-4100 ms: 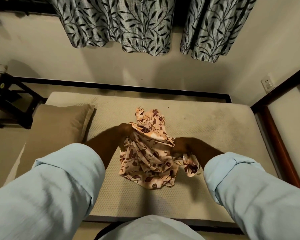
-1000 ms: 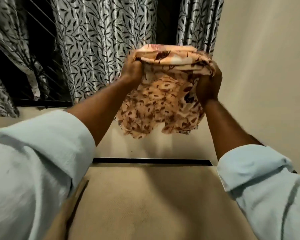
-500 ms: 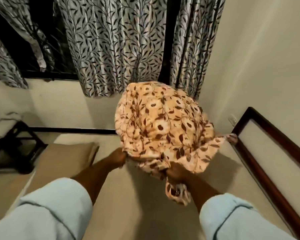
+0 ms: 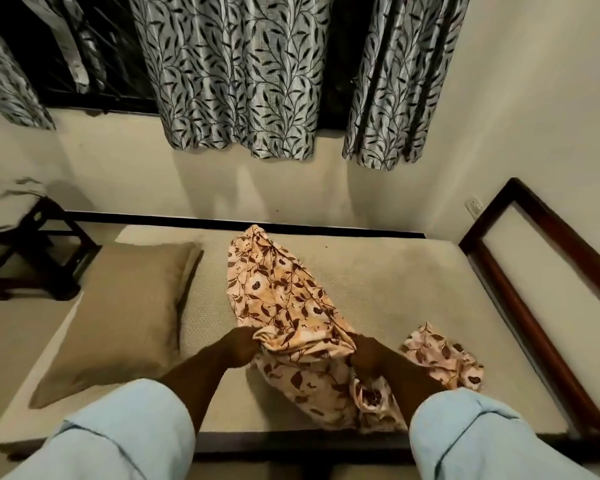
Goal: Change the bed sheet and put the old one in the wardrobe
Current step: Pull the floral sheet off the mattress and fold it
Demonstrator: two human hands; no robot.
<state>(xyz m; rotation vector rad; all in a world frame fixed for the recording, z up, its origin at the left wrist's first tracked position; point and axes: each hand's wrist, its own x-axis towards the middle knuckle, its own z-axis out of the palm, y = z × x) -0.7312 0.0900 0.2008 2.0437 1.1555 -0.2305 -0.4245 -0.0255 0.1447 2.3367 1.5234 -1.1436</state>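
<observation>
Bare beige mattress (image 4: 378,282), under our grip, awaiting cover. Tan rectangular pillow (image 4: 125,313), left of grip. Peach floral fabric sheet (image 4: 278,292), bunched, stretching away from grip, likely for spreading; our left hand (image 4: 239,348) and right hand (image 4: 368,355) each clench its near edge.

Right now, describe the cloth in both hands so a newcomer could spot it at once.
On the bare beige mattress below the leaf-print curtains, beside the tan pillow, lies a bunched floral bed sheet. The left hand and right hand grip its near end. Only it is peach with brown flowers.
</observation>
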